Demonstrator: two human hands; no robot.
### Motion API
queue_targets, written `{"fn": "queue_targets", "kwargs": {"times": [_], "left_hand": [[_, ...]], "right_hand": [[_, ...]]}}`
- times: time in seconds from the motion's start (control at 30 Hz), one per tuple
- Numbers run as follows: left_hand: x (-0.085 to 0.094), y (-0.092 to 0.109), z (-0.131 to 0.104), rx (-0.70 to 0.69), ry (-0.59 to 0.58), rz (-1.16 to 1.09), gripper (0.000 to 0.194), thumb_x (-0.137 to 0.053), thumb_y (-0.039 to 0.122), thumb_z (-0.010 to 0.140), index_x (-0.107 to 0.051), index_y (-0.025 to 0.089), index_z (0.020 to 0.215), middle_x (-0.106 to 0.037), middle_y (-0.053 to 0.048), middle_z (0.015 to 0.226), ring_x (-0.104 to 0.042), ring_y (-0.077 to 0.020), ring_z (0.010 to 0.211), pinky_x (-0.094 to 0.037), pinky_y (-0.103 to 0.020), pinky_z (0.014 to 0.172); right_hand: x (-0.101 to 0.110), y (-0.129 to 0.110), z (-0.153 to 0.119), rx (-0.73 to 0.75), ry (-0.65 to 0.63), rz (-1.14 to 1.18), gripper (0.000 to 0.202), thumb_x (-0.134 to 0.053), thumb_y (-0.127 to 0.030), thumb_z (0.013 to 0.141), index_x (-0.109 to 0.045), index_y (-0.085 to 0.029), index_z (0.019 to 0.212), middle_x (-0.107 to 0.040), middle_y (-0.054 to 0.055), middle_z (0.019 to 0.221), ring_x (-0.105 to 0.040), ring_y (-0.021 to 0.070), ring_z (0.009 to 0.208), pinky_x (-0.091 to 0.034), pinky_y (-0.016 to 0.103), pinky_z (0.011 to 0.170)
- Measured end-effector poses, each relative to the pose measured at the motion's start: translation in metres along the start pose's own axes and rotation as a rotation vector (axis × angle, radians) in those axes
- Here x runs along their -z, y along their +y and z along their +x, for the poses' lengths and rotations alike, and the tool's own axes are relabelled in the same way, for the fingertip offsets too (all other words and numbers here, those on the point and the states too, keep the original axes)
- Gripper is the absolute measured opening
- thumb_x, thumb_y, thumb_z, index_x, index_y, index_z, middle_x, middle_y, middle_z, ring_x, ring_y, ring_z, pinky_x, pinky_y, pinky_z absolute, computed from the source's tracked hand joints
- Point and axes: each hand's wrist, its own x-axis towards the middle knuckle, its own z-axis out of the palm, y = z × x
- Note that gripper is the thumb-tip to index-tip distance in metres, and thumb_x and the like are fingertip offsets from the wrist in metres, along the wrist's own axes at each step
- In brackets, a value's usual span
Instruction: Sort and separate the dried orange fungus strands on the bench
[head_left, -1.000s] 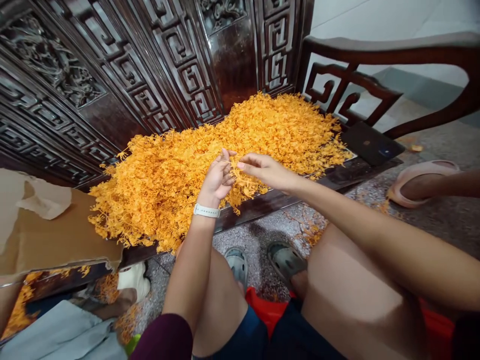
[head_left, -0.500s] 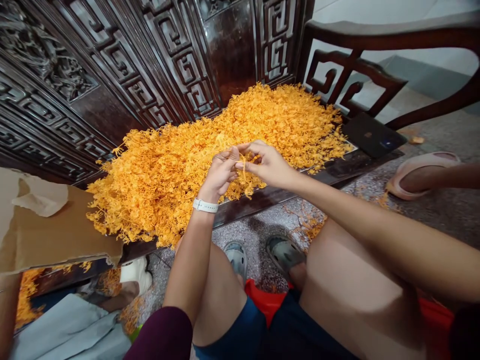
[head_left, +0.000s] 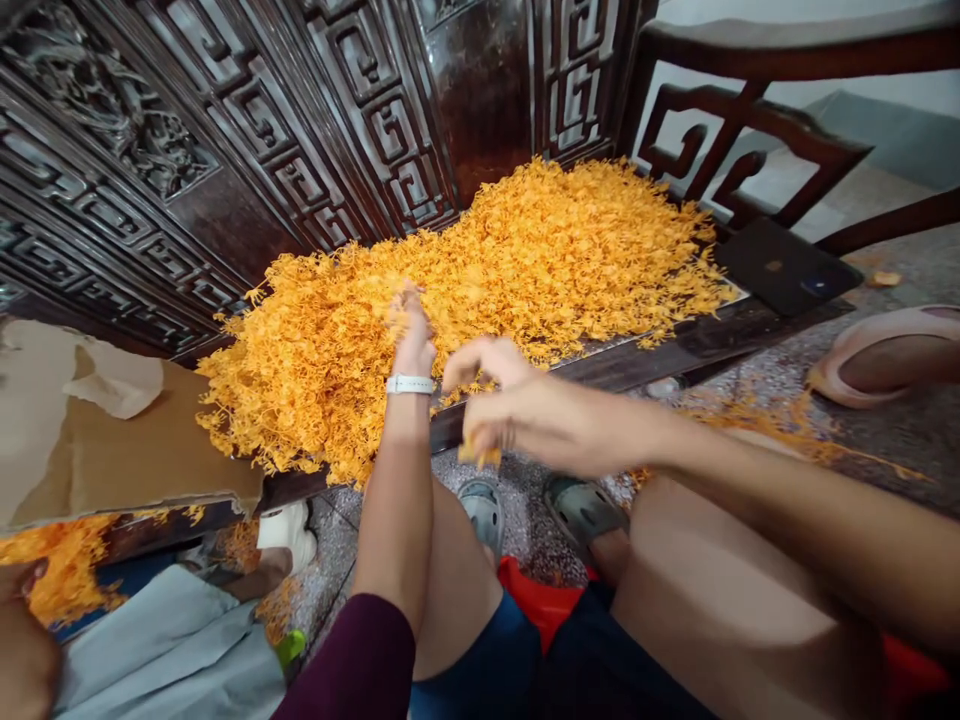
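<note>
A long heap of small orange pieces (head_left: 570,250) with thin, thread-like strands covers the seat of a dark wooden bench. My left hand (head_left: 411,325), with a white band at the wrist, reaches into the middle of this heap; motion smears its fingers, and their grip cannot be made out. Closer to me, over the bench's front edge, my right hand (head_left: 525,410) has curled fingers and is blurred too. An orange piece (head_left: 481,452) shows under its fingertips, seemingly pinched there.
The bench's carved back (head_left: 360,110) rises behind the heap. A black phone (head_left: 780,265) lies at its right end. Torn cardboard (head_left: 142,440) stands at the left, near another person's grey-clothed leg (head_left: 165,640). Orange scraps (head_left: 772,425) litter the speckled floor.
My hands, which were together over the heap around an orange piece, have parted. The left moved forward-left into the heap; the right came back toward me. The view shifted slightly.
</note>
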Motion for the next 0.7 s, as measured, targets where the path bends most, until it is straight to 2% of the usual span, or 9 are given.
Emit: {"fn": "queue_targets", "kwargs": {"times": [0.07,0.13,0.2,0.3,0.37,0.43,0.5,0.6,0.7], "left_hand": [[0.009,0.004,0.007,0.044,0.044,-0.107,0.048,-0.075,0.066,0.088,-0.057,0.022,0.081,-0.023,0.011,0.055,-0.015,-0.0072,0.043,-0.013,-0.023,0.041],[0.014,0.011,0.007,0.072,0.046,-0.23,0.044,-0.077,0.062,0.089,-0.058,0.022,0.082,-0.02,0.012,0.055,-0.012,-0.0063,0.041,-0.011,-0.023,0.039],[0.016,0.017,0.0,0.065,0.019,-0.293,0.041,-0.078,0.057,0.091,-0.06,0.021,0.085,-0.022,0.012,0.055,-0.013,-0.005,0.04,-0.011,-0.021,0.038],[0.014,0.019,-0.011,0.105,-0.007,-0.318,0.036,-0.077,0.053,0.093,-0.062,0.02,0.088,-0.026,0.011,0.056,-0.017,-0.0035,0.039,-0.013,-0.018,0.036],[0.012,0.018,-0.015,0.175,-0.028,-0.34,0.033,-0.073,0.049,0.097,-0.061,0.02,0.09,-0.028,0.011,0.056,-0.019,-0.0027,0.037,-0.015,-0.016,0.035],[0.009,0.015,-0.017,0.226,-0.051,-0.37,0.031,-0.068,0.047,0.101,-0.061,0.019,0.091,-0.028,0.012,0.056,-0.02,-0.002,0.036,-0.016,-0.015,0.035],[0.006,0.014,-0.019,0.244,-0.082,-0.381,0.032,-0.067,0.049,0.102,-0.062,0.019,0.091,-0.028,0.011,0.056,-0.02,-0.0014,0.036,-0.016,-0.015,0.035],[0.001,0.016,-0.024,0.237,-0.134,-0.345,0.036,-0.07,0.055,0.098,-0.066,0.019,0.094,-0.029,0.011,0.055,-0.02,-0.0013,0.037,-0.016,-0.016,0.034],[-0.005,0.019,-0.032,0.228,-0.21,-0.268,0.043,-0.067,0.062,0.097,-0.07,0.019,0.097,-0.026,0.011,0.054,-0.018,-0.0025,0.037,-0.016,-0.018,0.034]], "right_hand": [[-0.005,-0.008,-0.002,-0.008,-0.333,0.258,0.024,-0.061,-0.028,0.103,-0.075,-0.023,0.084,-0.07,0.007,0.098,-0.066,0.0203,0.097,-0.053,0.036,0.09],[-0.004,-0.004,-0.001,-0.127,-0.41,0.541,0.02,-0.068,-0.032,0.099,-0.075,-0.021,0.084,-0.072,0.004,0.08,-0.066,0.0179,0.076,-0.054,0.031,0.073],[0.002,0.007,0.004,-0.255,-0.116,0.745,0.023,-0.07,-0.043,0.095,-0.073,-0.02,0.09,-0.072,0.004,0.078,-0.063,0.0167,0.068,-0.053,0.029,0.064],[0.007,0.023,0.011,-0.44,0.543,0.952,0.032,-0.059,-0.05,0.1,-0.067,-0.02,0.096,-0.07,0.006,0.08,-0.055,0.0157,0.065,-0.049,0.028,0.059],[0.001,0.026,0.013,-0.645,0.782,1.111,0.03,-0.052,-0.045,0.102,-0.063,-0.018,0.095,-0.067,0.007,0.078,-0.051,0.0146,0.062,-0.046,0.027,0.055],[-0.009,0.023,0.013,-0.793,0.829,1.22,0.025,-0.051,-0.037,0.102,-0.062,-0.017,0.094,-0.063,0.005,0.075,-0.047,0.0122,0.059,-0.041,0.025,0.053],[-0.016,0.017,0.012,-0.772,0.733,1.189,0.017,-0.055,-0.03,0.099,-0.063,-0.016,0.092,-0.06,0.003,0.073,-0.044,0.0104,0.056,-0.038,0.024,0.053],[-0.013,0.016,0.013,-0.593,0.684,0.905,0.005,-0.065,-0.023,0.092,-0.063,-0.019,0.089,-0.06,0.001,0.073,-0.044,0.0101,0.057,-0.033,0.026,0.054],[0.002,0.033,0.012,-0.493,0.759,0.507,0.013,-0.074,-0.023,0.084,-0.063,-0.02,0.091,-0.061,0.0,0.079,-0.047,0.0118,0.063,-0.036,0.029,0.059]]}}
